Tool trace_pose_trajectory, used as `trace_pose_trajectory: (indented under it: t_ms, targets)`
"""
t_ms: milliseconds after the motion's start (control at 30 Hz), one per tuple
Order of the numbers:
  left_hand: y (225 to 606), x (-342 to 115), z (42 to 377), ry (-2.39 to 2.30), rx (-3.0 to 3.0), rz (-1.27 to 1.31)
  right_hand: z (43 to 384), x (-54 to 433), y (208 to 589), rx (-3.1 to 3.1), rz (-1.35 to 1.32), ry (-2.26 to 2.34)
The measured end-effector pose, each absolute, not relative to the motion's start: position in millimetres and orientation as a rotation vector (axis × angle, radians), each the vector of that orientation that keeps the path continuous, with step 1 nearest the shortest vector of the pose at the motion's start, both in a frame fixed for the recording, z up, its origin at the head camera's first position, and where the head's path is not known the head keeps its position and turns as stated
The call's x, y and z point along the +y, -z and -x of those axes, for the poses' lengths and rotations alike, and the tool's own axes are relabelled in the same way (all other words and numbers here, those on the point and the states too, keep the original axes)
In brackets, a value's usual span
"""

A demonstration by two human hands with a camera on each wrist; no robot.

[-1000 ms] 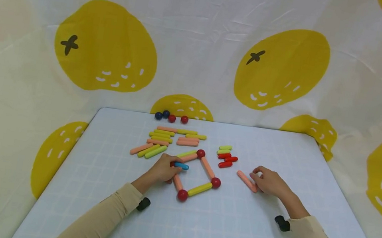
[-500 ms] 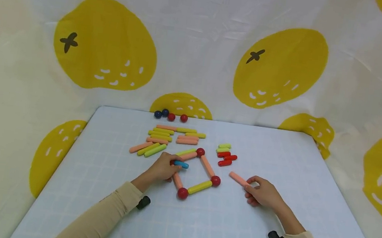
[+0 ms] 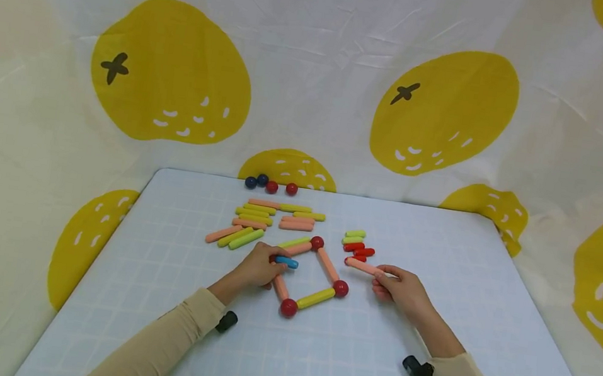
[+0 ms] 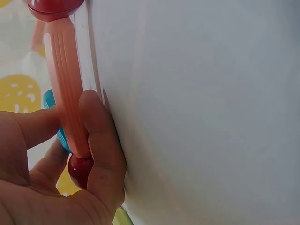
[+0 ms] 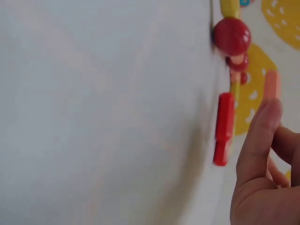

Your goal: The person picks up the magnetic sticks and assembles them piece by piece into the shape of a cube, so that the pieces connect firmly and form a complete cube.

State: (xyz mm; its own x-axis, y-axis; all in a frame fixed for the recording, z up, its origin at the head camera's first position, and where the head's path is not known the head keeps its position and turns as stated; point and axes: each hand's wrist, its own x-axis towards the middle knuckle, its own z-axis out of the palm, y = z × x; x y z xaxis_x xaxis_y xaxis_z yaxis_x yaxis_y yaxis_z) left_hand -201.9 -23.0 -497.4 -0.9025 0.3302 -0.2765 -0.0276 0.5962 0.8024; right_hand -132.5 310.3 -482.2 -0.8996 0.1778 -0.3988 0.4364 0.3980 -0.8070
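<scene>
A four-sided frame of pink and yellow toy building sticks joined by red balls lies mid-table, including a yellow stick (image 3: 315,298) and a near red ball (image 3: 288,307). At its left corner my left hand (image 3: 257,266) grips a pink stick (image 4: 65,79) between thumb and fingers. A blue stick (image 3: 286,262) juts inward there, and a red ball (image 4: 80,169) is partly hidden by the fingers. To the right of the frame, my right hand (image 3: 404,294) pinches one end of a loose pink stick (image 3: 364,265), held above the table with its free end pointing left.
Behind the frame lie several loose sticks, including a light green stick (image 3: 246,239). Short red sticks (image 3: 353,246) and short green sticks (image 3: 355,234) sit behind the right hand's stick. Red balls (image 3: 292,189) and dark blue balls (image 3: 251,183) line the far edge.
My right hand has picked up the pink stick from the table and carried it leftward, closer to the frame's right corner. The left hand and the frame have stayed put.
</scene>
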Motion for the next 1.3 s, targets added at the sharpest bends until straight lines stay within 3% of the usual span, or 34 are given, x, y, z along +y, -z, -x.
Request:
trace_pose_trajectory:
  t_ms: [500,900,1300]
  targets:
    - [498,-19,199,-1.241,2.435,-0.200,142,227,470,2.552,-0.218,1.441]
    - [498,-20,202,-1.263,2.433,-0.266,145,219,475,2.599,-0.276,1.435]
    - [495,-18,202,-1.257,2.438,-0.267,139,217,470,2.968,0.200,0.828]
